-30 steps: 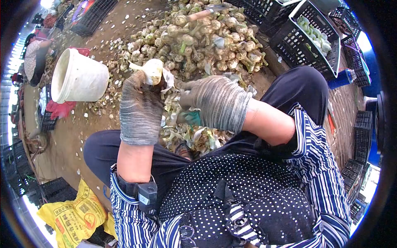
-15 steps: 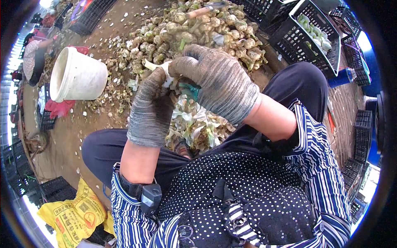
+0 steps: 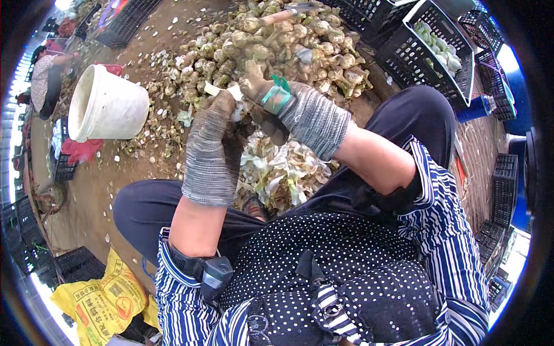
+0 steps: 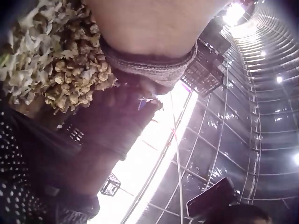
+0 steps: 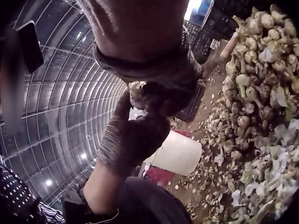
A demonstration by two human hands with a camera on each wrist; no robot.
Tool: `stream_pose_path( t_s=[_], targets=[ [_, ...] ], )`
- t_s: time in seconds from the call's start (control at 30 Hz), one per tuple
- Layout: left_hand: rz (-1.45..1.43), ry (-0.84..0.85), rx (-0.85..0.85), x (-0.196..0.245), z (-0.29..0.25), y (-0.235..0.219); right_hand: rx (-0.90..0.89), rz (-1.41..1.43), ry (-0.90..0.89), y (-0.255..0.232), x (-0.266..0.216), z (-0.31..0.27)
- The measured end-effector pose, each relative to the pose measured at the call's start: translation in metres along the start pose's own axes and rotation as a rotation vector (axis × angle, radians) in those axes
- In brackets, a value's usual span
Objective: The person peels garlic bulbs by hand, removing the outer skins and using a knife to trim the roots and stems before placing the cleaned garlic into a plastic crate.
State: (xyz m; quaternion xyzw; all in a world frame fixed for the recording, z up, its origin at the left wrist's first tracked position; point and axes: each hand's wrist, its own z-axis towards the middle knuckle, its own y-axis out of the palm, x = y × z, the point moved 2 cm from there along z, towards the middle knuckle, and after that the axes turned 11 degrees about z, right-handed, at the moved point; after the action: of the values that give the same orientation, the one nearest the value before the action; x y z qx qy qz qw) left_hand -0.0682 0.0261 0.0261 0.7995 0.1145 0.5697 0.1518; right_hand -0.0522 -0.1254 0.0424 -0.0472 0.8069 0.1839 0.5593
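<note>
Both hands wear dirty grey knit gloves. In the head view the left hand (image 3: pixel 212 153) grips a pale bulb (image 3: pixel 235 95), mostly hidden by its fingers, with a white stem end sticking out to the left. Against the bulb's right side is the right hand (image 3: pixel 303 109), its fingers curled at the bulb; green tape (image 3: pixel 278 95) shows on this glove. The right wrist view shows part of the bulb (image 5: pixel 137 95) between the two dark gloves. A heap of unpeeled bulbs (image 3: pixel 329 49) lies beyond the hands, and loose peelings (image 3: pixel 283 173) lie below them.
A white bucket (image 3: pixel 118 109) stands at the left. A wooden-handled tool (image 3: pixel 280 17) lies on the heap. Black crates stand at the upper right, one holding pale bulbs (image 3: pixel 441 49). A yellow sack (image 3: pixel 107 303) lies lower left, and a person (image 3: pixel 46 83) sits far left.
The left hand has moved slightly right and the bulb is now mostly covered. The right hand came over to it, then turned so that the green tape faces up.
</note>
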Motion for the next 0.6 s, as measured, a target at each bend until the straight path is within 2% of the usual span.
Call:
stream_pose_path(
  t_s=[0.1, 0.23, 0.3, 0.6],
  targets=[
    [0.031, 0.016, 0.004, 0.002, -0.002, 0.005, -0.088, 0.102, -0.033, -0.001, 0.001, -0.003],
    [0.083, -0.028, -0.06, 0.0, -0.006, 0.002, -0.013, 0.043, -0.005, 0.002, 0.004, 0.0],
    [0.071, -0.04, -0.052, 0.003, -0.01, 0.009, -0.053, 0.216, 0.001, 0.003, 0.005, -0.005],
    [0.069, -0.087, -0.017, 0.008, -0.012, 0.005, -0.058, 0.076, -0.006, 0.004, 0.001, -0.003]
  ],
)
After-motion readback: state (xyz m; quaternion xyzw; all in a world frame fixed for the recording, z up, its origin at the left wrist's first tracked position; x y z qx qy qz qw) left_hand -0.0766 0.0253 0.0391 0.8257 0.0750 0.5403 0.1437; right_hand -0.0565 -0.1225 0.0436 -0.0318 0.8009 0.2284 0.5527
